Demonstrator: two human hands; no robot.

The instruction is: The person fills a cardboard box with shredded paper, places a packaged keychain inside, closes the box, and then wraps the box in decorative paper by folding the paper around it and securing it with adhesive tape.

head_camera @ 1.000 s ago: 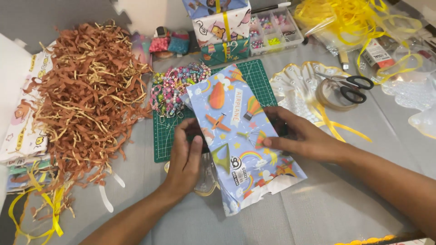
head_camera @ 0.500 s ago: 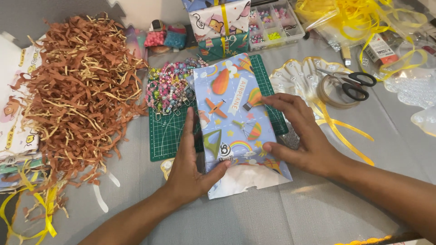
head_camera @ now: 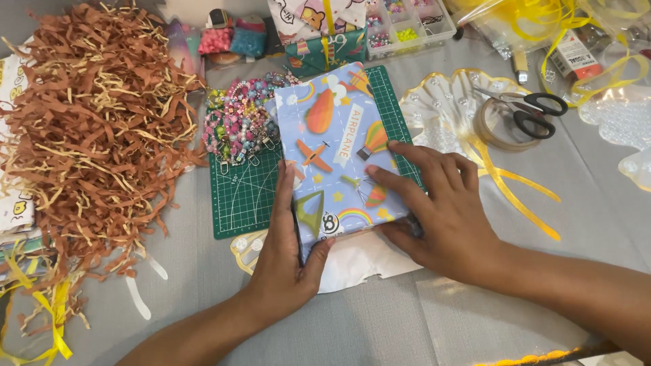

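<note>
**Both hands pressed on the wrapped packet**

I see the paper-wrapped packet lying flat, mostly on the green cutting mat, with its near end reaching past the mat onto the grey table. Its long axis runs away from me, leaning slightly to the right at the far end. The wrap is smooth, pale blue paper printed with planes, balloons and rainbows; a white underside flap shows at the near edge.

My left hand lies along the packet's left edge, fingers stretched forward and flat, thumb hooked under the near corner, so it is pinching that edge rather than closed in a fist. My right hand rests open and spread on the right side, fingertips pressing the paper down.

Just left of the packet, a heap of glossy multicoloured bead chains sits on the mat. Further left is a rough pile of crinkled brown paper shred. To the right, black-handled scissors lie across a tape roll.
</note>
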